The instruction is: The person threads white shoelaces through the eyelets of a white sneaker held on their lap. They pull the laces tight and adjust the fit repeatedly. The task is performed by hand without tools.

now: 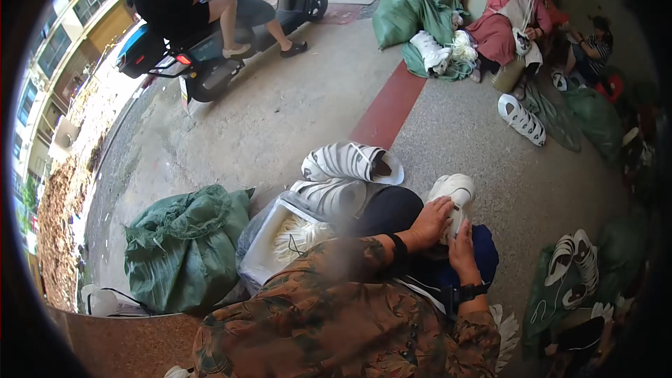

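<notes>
Both hands work on one white sneaker (453, 196) held over the person's lap, above a dark blue cloth (483, 252). Left hand (430, 222) lies on the shoe's near side w/ fingers curled onto the upper, gripping it. Right hand (463, 248) is just below & touching the shoe's heel end, fingers closed around it; prob. pinching a lace, but that part is too small to tell. Both wrists carry dark bands; sleeves are camo-patterned.

To the left of the lap, two more white sneakers w/ grey stripes: one (353, 162) lying on its side on the pavement, the other (332, 196) just below it, resting at the edge of a white tray (266, 252) that holds a bundle of white laces (301, 236). A stuffed green sack (183, 248) stands beside the tray, further left.

Right side: a pair of white shoes (574, 266) on a green bag (553, 294), well apart from the hands. Further back, a lone white sneaker (521, 119) on the grey floor, near a seated person in pink (500, 24) who holds a shoe up. Another green sack (409, 14) lies open beside that person. Top left, two people sit on a scooter (210, 49) on the street.
</notes>
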Tool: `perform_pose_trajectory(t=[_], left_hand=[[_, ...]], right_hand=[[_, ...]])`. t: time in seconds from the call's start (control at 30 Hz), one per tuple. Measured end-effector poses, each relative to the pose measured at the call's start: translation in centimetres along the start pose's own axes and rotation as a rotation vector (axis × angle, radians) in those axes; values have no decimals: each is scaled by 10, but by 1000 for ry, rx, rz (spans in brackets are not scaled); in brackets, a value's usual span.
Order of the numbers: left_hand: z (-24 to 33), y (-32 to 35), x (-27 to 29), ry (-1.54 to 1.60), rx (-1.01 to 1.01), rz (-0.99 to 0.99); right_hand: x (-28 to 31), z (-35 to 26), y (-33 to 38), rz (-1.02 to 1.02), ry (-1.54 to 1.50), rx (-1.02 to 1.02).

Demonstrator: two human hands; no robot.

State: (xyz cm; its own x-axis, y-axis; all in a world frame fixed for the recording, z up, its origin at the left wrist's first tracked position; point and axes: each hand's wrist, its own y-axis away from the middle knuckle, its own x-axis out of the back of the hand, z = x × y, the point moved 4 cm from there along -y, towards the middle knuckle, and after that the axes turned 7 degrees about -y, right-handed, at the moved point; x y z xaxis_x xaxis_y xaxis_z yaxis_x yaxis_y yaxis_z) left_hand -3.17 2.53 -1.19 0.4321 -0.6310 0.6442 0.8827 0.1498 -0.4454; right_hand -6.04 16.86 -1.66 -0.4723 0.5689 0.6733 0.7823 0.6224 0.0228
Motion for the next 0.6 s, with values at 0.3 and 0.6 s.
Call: perform_pose_trajectory(t=[0.3,0.6], left_hand=[[-4,10,5,24,-16,-7],[-3,12,9,111,43,-59]], right_hand=[[3,-18,3,-79,326,-43],[10,-30,11,-18,258,1]])
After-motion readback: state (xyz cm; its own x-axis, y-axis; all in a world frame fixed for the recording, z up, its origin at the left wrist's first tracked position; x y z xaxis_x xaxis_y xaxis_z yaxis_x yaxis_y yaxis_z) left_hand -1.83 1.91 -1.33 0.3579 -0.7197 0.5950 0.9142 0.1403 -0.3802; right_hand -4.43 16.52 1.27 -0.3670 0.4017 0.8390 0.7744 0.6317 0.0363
